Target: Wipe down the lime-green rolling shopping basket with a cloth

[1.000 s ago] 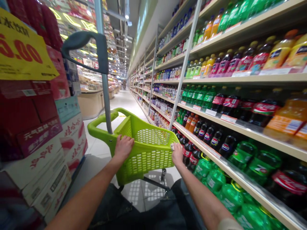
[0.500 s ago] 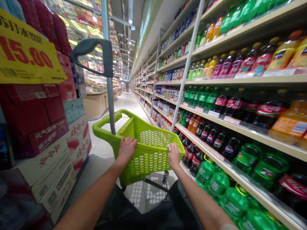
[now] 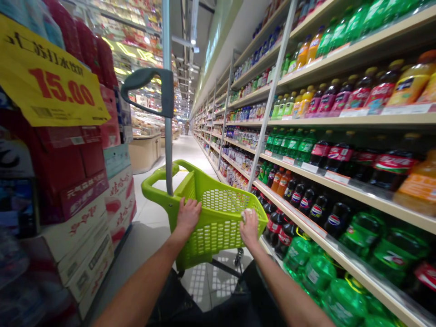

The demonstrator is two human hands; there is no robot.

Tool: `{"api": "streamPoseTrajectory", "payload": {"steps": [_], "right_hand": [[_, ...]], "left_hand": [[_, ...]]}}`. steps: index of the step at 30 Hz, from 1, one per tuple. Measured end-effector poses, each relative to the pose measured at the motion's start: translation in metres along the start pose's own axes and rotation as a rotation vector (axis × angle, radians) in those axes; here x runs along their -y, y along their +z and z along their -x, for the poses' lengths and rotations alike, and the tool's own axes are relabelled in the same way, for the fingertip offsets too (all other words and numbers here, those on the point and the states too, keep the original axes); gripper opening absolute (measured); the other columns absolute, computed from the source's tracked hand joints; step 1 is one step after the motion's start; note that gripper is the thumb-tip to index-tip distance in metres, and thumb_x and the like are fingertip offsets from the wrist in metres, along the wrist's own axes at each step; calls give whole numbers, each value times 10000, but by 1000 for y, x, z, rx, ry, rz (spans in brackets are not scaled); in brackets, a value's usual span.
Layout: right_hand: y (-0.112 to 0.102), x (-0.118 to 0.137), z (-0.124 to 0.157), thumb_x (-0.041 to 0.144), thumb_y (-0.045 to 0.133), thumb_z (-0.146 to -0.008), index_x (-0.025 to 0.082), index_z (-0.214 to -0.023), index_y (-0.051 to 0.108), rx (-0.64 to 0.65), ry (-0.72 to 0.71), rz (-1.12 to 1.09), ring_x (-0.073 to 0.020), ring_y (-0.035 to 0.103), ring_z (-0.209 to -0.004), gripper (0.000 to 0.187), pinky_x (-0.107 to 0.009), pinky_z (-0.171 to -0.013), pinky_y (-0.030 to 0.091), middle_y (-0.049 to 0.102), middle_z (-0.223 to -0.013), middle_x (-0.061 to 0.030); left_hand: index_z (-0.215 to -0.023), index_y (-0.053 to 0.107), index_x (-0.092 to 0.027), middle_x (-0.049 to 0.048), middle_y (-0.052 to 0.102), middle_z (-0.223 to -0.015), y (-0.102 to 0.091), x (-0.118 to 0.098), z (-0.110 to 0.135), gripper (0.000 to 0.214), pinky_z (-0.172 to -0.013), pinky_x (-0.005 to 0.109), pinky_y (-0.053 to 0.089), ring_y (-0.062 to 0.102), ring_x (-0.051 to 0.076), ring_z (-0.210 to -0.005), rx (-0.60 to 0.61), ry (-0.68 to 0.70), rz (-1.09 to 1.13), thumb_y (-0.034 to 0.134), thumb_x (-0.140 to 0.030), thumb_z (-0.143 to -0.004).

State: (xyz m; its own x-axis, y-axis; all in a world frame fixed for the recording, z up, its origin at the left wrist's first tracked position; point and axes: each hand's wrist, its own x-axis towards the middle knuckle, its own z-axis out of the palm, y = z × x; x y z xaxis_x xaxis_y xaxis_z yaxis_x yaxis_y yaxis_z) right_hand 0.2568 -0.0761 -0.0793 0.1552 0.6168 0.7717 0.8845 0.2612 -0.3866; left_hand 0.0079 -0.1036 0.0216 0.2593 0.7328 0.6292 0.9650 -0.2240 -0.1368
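Clock face centred on the view. Green cart basket [image 3: 216, 240]: just below centre, toward 6 o'clock, tilted. Left hand [image 3: 188, 215], 7 o'clock: fingers curled over the near rim, gripping it; thumb hidden. Right hand [image 3: 250, 227], 5 o'clock: fingers bent nearly closed on a small white wad [image 3: 245, 212] at the same rim; cannot tell how firmly the rim itself is held. Grey pole [image 3: 168, 150] rises toward 11 o'clock. Bottle shelves [image 3: 316, 120] at 3 o'clock; stacked cartons [image 3: 81, 227] at 8 o'clock.
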Motion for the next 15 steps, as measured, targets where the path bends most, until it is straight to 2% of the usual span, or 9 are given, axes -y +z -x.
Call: {"api": "streamPoseTrajectory", "payload": {"steps": [2, 4, 6, 8, 10, 11, 13, 15], "right_hand": [[18, 40, -2, 171, 471, -732, 150, -1160, 516, 36, -96, -75, -279, 290, -1243, 432, -489, -990, 285, 362, -1333, -138], [28, 61, -5, 152, 472, -740, 195, -1145, 531, 83, -187, -136, -251, 316, -1232, 412, -465, -988, 301, 388, -1319, -109], [25, 51, -7, 102, 444, -733, 208, -1096, 568, 116, -221, -155, -227, 359, -1204, 398, -436, -979, 327, 437, -1277, -97], [12, 16, -7, 73, 409, -721, 207, -1052, 593, 106, -187, -134, -216, 390, -1181, 402, -427, -973, 342, 472, -1237, -90], [-2, -20, -6, 79, 386, -720, 194, -1039, 599, 43, -91, -88, -229, 390, -1180, 400, -457, -974, 337, 471, -1234, -95], [-5, -30, -6, 88, 377, -724, 180, -1042, 596, 10, -37, -70, -242, 384, -1185, 398, -478, -971, 334, 464, -1241, -106], [-2, -26, -7, 100, 360, -737, 146, -1068, 581, -12, 20, -66, -261, 370, -1196, 401, -505, -967, 327, 447, -1258, -134], [14, 7, -9, 85, 349, -743, 126, -1111, 557, 34, -36, -112, -255, 357, -1211, 424, -491, -981, 319, 440, -1268, -147]], "left_hand": [[-854, 612, -198, 62, 631, -849, -2, -3, 0, 265, -928, 443, 256, 527, 227, -874, 6, -12, 4, 351, -160, -833], [-916, 609, -196, 71, 634, -904, -3, -4, 1, 289, -931, 443, 259, 528, 232, -900, 11, 3, 5, 335, -155, -837], [-1005, 590, -191, 86, 619, -1010, -3, -3, 2, 324, -939, 445, 257, 516, 241, -958, 17, 38, 8, 327, -130, -828], [-1074, 566, -182, 102, 586, -1111, -2, -1, 4, 363, -952, 452, 250, 494, 252, -1021, 27, 57, 10, 326, -108, -813], [-1098, 559, -181, 109, 568, -1152, 0, -1, 5, 381, -964, 459, 240, 478, 257, -1061, 34, 49, 8, 326, -103, -806], [-1100, 560, -185, 107, 567, -1156, 1, -1, 5, 384, -969, 460, 236, 475, 257, -1069, 35, 41, 6, 327, -104, -805], [-1098, 563, -190, 100, 570, -1158, 2, -4, 5, 378, -979, 462, 227, 473, 254, -1079, 30, 31, 2, 331, -116, -808], [-1096, 565, -185, 100, 567, -1166, 3, -6, 5, 358, -992, 468, 216, 469, 252, -1091, 24, 27, 5, 341, -154, -819]]}}
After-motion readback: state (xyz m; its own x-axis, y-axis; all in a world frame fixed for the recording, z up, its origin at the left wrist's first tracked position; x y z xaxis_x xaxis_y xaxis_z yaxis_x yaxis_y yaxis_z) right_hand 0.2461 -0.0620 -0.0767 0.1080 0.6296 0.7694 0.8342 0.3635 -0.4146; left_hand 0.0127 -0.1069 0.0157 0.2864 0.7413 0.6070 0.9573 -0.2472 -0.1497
